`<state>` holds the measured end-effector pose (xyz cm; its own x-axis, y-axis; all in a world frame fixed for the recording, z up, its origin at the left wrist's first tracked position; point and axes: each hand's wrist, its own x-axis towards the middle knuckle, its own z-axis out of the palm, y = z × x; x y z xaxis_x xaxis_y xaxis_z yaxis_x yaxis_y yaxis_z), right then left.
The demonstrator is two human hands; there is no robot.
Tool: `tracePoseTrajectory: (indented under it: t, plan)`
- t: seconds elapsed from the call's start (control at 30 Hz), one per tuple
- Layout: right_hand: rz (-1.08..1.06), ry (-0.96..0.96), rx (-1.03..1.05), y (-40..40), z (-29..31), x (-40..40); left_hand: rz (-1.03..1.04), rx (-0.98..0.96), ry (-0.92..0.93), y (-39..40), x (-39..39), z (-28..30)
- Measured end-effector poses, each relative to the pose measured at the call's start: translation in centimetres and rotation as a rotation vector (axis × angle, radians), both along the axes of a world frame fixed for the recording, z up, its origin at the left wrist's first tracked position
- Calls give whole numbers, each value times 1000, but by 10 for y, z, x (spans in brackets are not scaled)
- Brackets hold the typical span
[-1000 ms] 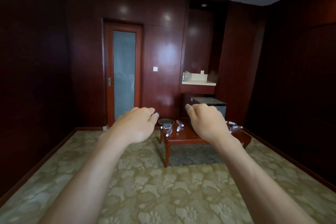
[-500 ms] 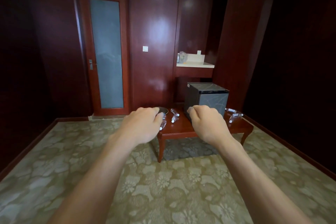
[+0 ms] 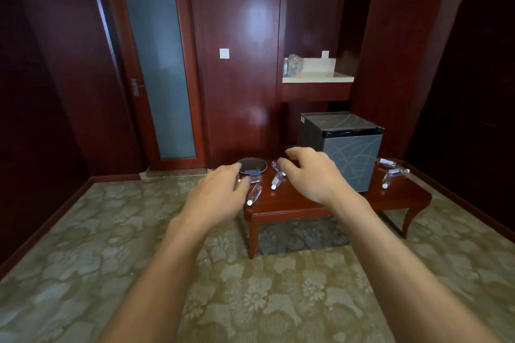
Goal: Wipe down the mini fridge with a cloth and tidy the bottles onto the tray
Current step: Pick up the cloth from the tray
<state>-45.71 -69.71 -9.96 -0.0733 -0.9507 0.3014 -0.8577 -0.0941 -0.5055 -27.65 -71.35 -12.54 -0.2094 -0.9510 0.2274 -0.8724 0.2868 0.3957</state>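
Observation:
A grey mini fridge [image 3: 347,145] stands on a low red-brown wooden table [image 3: 301,203]. At the table's left end lies a dark round tray [image 3: 252,165] with a small blue thing on it. Clear plastic bottles lie on their sides: one near the front left [image 3: 254,194], one in the middle [image 3: 277,179], and several at the right end [image 3: 391,172]. Both arms are stretched forward, still short of the table. My left hand [image 3: 220,195] and my right hand [image 3: 313,172] hang palm down with fingers loosely curled, holding nothing. No cloth is visible.
Patterned green-gold carpet [image 3: 250,287] covers the floor between me and the table. Behind the table are dark red wood walls, a frosted-glass door [image 3: 158,64] at the left, and a white shelf [image 3: 317,75] holding a plastic bag above the fridge.
The view has closed in on the table and tilted down. The fridge, tray and bottles look larger and nearer. Both hands stay stretched forward, fingers slightly looser than before.

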Motion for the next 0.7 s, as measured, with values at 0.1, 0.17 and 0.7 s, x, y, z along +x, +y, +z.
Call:
tracePoseTrajectory:
  t: [0.1,0.17,0.7]
  plan:
    - [39,22,89,-51,-6,-21,18,25,16,-51,-20,-4]
    - [47,51,144,-89,-13,-33,27,25,25,-86,-30,-7]
    - [94,-79,353,-479,-120,-83,125,267,125,-461,-78,-122]
